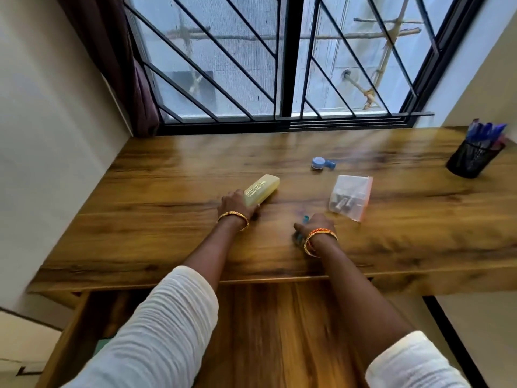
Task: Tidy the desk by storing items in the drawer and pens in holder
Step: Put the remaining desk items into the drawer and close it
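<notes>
The wooden desk spans the view beneath a barred window, and its drawer stands pulled out below the front edge, under the person's forearms. That placement suits the job: anything lifted from the top can be lowered straight in.

At the far right corner a black mesh pen holder stands upright, packed with blue pens. No loose pen is plainly seen on the desktop, so the pen part of the task appears largely done.

Three items remain well apart on the top. A clear zip bag holding small dark pieces lies right of centre. A yellow case lies left of centre, angled toward the window. A small round blue object, too blurred to identify, sits beyond the bag.

The left hand is at the near end of the yellow case, in contact with it. Its fingers are hidden behind the knuckles, so whether they close round the case or only press on it cannot be told. The likely intent is to take the case for the drawer.

The right hand is curled round a small blue-green object, glimpsed above and below the hand. Motion blur conceals its nature. It rests near the desk's front edge, presumably bound for the drawer.
</notes>
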